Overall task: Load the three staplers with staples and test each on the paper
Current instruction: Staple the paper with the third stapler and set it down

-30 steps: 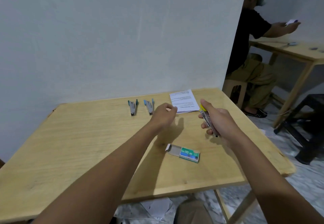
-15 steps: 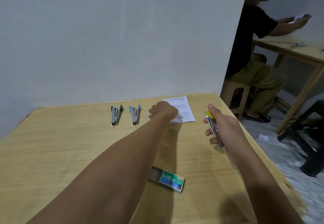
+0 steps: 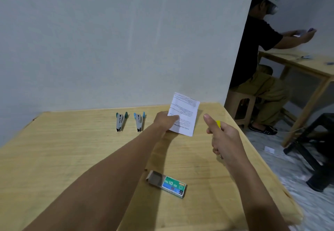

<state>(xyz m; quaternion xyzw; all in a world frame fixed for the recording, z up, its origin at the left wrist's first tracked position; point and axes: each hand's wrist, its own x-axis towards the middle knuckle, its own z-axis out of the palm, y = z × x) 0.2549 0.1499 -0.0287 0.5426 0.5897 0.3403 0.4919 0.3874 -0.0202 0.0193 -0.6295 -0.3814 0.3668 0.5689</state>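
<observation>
**Paper lifted, yellow stapler waiting beside it**

The printed paper (image 3: 184,116) is pinched at its near-left edge by the left hand (image 3: 165,121), its far end raised off the wooden table (image 3: 72,158). It looks thin and floppy; a grip near the corner to be stapled should keep it steady. The right hand (image 3: 223,138) is closed around the yellow stapler (image 3: 218,124), which is mostly hidden, mouth unseen. Two teal and blue staplers (image 3: 120,122) lie well left. The staple box (image 3: 167,183) lies open; its contents are unclear.

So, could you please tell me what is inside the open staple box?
The staple box has its tray slid out at the left end; the exposed part looks empty. Anything under the green sleeve is covered.
</observation>
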